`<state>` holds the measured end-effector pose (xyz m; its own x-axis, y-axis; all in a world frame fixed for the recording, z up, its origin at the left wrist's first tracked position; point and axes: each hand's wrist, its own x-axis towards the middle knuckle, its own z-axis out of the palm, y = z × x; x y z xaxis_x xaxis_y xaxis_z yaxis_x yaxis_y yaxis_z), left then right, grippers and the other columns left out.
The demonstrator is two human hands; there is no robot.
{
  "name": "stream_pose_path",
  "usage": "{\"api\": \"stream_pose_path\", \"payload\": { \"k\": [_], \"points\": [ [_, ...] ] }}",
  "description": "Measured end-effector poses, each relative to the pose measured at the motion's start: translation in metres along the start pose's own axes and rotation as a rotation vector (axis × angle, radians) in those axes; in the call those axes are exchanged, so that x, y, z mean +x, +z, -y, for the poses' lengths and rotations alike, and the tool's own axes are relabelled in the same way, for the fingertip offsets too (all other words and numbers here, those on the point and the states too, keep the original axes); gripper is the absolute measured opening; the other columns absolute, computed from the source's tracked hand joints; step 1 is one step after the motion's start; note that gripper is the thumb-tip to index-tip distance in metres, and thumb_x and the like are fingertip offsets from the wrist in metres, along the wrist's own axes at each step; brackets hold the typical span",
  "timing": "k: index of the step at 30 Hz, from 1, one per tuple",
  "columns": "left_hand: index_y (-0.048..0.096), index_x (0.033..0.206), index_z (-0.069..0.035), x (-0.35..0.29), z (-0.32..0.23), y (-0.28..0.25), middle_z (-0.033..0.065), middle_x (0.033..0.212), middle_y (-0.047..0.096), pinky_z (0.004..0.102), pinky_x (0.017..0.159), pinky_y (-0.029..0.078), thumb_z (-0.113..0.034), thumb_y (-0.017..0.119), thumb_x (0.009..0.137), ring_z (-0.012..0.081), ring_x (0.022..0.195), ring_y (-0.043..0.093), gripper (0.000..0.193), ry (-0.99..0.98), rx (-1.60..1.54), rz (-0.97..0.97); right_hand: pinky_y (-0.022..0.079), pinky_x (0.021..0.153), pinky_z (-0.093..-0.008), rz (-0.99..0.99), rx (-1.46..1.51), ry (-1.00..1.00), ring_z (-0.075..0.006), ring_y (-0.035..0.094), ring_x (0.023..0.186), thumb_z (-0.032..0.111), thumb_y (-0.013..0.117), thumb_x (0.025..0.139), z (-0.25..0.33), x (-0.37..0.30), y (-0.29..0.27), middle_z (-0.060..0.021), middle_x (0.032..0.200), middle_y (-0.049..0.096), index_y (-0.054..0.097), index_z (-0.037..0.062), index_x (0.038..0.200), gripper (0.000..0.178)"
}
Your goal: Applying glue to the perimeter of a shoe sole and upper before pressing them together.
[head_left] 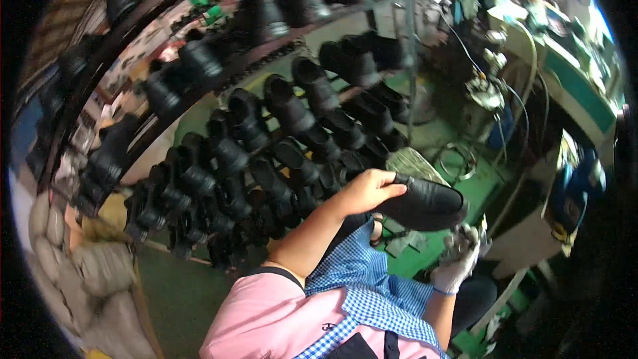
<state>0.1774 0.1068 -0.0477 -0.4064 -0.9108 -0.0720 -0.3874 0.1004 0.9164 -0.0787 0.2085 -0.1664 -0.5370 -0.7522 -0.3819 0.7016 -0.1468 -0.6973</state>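
Black shoe (pixel 425 205) juts out before us, one end gripped in our left hand (pixel 369 191); we should steady it beside our curled, gloved right hand (pixel 460 252), contents too blurred to tell.

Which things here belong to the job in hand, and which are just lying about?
Job in hand:
black shoe, gripped by the left hand
white-gloved right hand near it, contents unclear

Apparently lying about:
racked black shoes
loose coil
grey scraps
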Motion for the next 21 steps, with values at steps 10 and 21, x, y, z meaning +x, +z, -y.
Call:
{"api": "stream_pose_path", "payload": {
  "k": [10, 21],
  "points": [
    [0.056, 0.086, -0.018, -0.300, 0.003, -0.073, -0.0066, 0.071, 0.051, 0.0254, 0.063, 0.047, -0.037, 0.055, 0.106, 0.0073, 0.069, 0.056, 0.027, 0.673, -1.519, -0.632, 0.053, 0.058, -0.0258, 0.313, -0.371, -0.360, -0.0186, 0.068, 0.095, 0.039, 0.050, 0.103, -0.014, 0.013, 0.012, -0.0076, 0.121, 0.064, 0.039, 0.0125, 0.153, 0.057],
    [0.057, 0.105, -0.009, -0.312, -0.139, -0.287, 0.0044, 0.085, 0.059, 0.0292, 0.063, 0.050, -0.052, 0.050, 0.103, 0.0110, 0.072, 0.060, 0.044, 0.497, -0.094, -1.643, 0.055, 0.092, -0.0410, 0.456, -0.516, -0.482, -0.0281, 0.060, 0.124, 0.043, 0.042, 0.108, -0.025, 0.018, 0.004, -0.0134, 0.142, 0.055, 0.036, 0.0092, 0.154, 0.057]
  ]
}}
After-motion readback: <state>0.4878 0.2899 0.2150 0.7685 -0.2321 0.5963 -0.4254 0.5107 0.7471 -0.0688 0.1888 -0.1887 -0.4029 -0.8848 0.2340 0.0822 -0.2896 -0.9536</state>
